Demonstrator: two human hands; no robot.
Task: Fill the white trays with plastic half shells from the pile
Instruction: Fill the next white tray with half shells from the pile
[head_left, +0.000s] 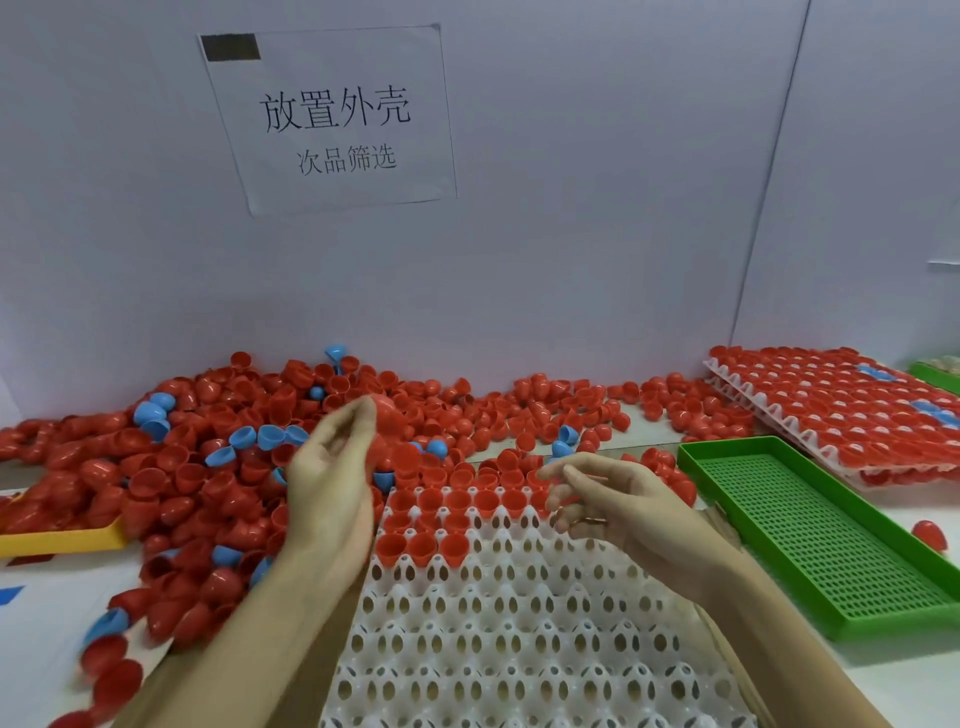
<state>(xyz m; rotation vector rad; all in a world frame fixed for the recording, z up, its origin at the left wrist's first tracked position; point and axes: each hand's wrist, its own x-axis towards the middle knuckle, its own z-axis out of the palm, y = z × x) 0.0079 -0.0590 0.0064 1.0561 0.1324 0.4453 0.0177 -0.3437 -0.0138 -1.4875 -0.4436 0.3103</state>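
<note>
Head view: left hand (332, 467) raised above the near edge of the pile of half shells (208, 457), fingers curled, thumb and fingertips gripping a red half shell (388, 415) at its top. Right hand (618, 499) hovering over the far right corner of the white tray (519, 639), fingers loosely bent and spread, nothing visibly pinched; fingertips just above the filled cups, contact impossible to tell. Below and between both hands, far rows of that tray already seated with red shells (457, 501), open side up; nearer cups bare. Left of and beyond the left hand, heap of red shells with a few blue shells (150, 413) mixed in. Right of the right hand, green perforated tray (810, 530); farther right, stacked filled trays (841, 405).
</note>
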